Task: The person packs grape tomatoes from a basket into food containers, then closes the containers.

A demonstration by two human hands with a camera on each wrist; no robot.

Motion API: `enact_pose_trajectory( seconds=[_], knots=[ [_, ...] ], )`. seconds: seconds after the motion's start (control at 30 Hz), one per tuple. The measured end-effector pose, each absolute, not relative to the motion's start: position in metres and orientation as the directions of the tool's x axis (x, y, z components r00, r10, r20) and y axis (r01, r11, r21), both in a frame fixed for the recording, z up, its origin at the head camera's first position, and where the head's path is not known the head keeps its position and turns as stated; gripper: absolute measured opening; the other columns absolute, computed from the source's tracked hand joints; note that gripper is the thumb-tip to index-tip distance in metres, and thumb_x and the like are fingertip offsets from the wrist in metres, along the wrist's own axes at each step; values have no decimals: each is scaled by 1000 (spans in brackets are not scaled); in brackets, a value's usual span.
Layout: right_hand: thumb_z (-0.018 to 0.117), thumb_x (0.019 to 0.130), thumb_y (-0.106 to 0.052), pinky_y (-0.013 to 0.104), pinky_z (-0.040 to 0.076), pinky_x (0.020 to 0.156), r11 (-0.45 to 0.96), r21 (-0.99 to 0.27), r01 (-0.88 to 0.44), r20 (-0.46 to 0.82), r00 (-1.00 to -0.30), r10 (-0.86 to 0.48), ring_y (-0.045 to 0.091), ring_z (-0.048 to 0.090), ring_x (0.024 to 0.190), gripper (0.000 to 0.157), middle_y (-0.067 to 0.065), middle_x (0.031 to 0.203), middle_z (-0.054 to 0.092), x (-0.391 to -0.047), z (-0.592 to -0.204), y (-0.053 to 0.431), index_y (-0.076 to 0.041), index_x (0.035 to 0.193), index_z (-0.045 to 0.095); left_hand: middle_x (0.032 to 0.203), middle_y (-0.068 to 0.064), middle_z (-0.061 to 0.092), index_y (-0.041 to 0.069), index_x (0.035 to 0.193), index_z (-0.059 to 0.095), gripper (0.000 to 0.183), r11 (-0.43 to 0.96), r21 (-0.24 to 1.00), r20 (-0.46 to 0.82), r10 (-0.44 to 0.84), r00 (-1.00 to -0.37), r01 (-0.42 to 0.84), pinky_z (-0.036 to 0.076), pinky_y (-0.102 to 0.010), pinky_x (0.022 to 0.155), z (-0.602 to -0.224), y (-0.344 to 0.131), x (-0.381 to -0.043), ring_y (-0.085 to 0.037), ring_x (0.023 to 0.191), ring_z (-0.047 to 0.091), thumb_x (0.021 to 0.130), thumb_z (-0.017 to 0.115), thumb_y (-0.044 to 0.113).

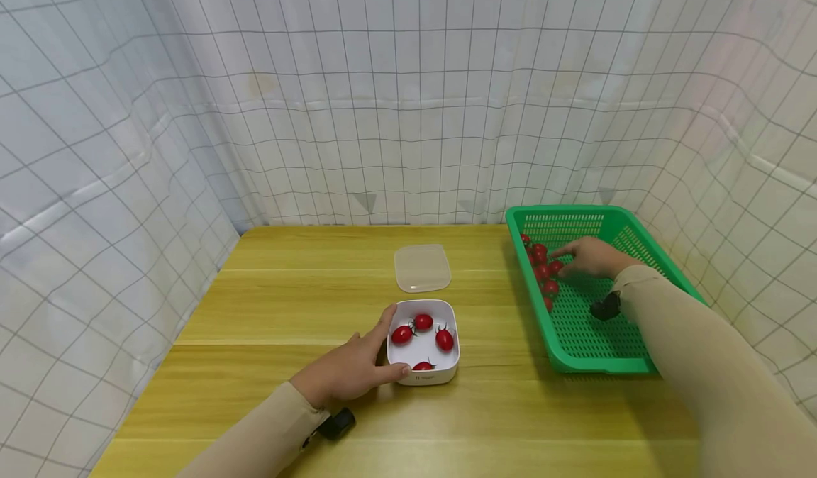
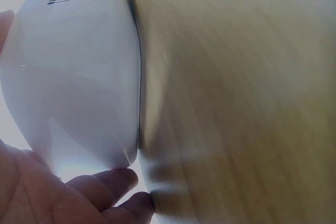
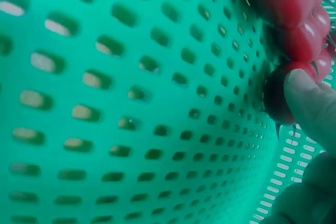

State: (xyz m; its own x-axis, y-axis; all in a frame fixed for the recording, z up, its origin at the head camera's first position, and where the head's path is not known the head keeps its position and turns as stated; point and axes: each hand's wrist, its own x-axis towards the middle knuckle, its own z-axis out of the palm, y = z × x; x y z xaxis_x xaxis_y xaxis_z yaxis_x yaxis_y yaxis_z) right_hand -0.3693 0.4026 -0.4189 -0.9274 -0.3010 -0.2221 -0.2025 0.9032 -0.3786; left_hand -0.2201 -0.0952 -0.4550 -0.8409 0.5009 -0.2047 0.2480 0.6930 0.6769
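My left hand (image 1: 351,366) grips the left side of a small square white container (image 1: 440,376), its thumb at the front rim and its fingers at the back left corner. Several cherry tomatoes (image 1: 444,340) with green stems lie inside. In the left wrist view, fingertips (image 2: 123,178) touch the container's lower wall. At the right, my right hand (image 1: 593,258) reaches into a green perforated basket (image 1: 554,347). Its thumb and forefinger pinch a cherry tomato (image 1: 556,268) beside others along the left wall. In the right wrist view, the thumb (image 3: 315,100) lies against that dark red tomato (image 3: 278,95).
A translucent square lid (image 1: 423,268) lies flat behind the container. Everything stands on a wooden table (image 1: 287,308). White curtains with a grid pattern (image 1: 408,109) enclose its back and sides. The basket's raised rim surrounds the right hand's area.
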Motion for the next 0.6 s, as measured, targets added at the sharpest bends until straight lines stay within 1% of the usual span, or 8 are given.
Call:
enact_pose_trajectory(
  seconds=[0.2,0.4,0.6],
  knots=[
    [76,97,-26,69,49,106,907,-366,-210,-221,-927,-304,58,46,139,51,33,151,53,-372,-423,405,-4,142,66,177,-2,19,26,172,0,107,693,678,-204,498,-843,246,8,-62,133,-455,-95,-221,-33,157,37,96,68,60],
    [75,98,-28,68,50,104,919,-343,-195,-239,-928,-286,59,48,137,52,34,150,52,-371,-426,408,-3,142,65,177,-3,19,26,171,-1,108,699,671,-207,498,-842,248,8,-62,132,-456,-96,-221,-34,156,39,96,67,62],
    [73,99,-30,69,49,105,924,-326,-198,-267,-918,-292,60,47,138,53,35,151,51,-369,-425,407,-1,144,63,178,-2,16,27,171,-2,109,698,672,-210,500,-840,247,8,-62,132,-457,-95,-220,-35,158,34,96,67,63]
  ],
)
